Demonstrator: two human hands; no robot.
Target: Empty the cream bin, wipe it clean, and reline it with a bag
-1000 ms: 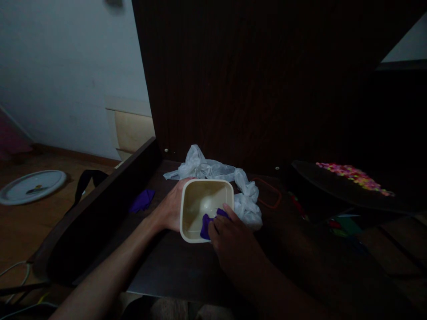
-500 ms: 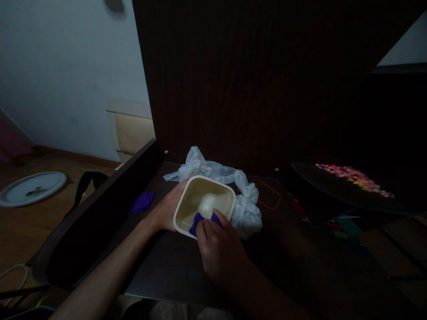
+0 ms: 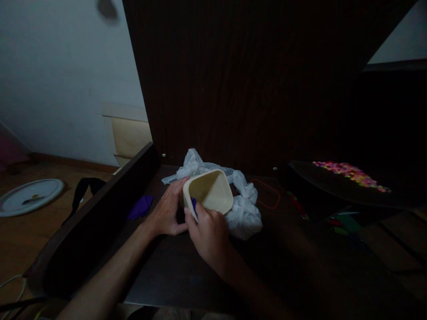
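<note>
A cream square container [image 3: 215, 193] is tilted over the dark tabletop, its open top facing me. My left hand [image 3: 168, 211] is against its left side, thumb and fingers spread around it. My right hand [image 3: 210, 229] grips the near left rim, with its fingers inside and thumb outside. Between those fingers and the inner wall, a bit of purple cloth [image 3: 194, 205] shows; most of it is hidden. Behind and to the right of the container lies a crumpled whitish plastic bag [image 3: 245, 213].
Another purple cloth [image 3: 140, 207] lies left, beside a raised dark side board [image 3: 110, 204]. An orange-red band [image 3: 271, 195] is right of the bag. Pink and yellow beads [image 3: 353, 174] rest farther right. A white oval lid [image 3: 31, 198] is on the floor.
The container has turned and tilted. My right hand has moved left with the purple cloth to its left rim, and my left hand has shifted along its side. The view has moved slightly.
</note>
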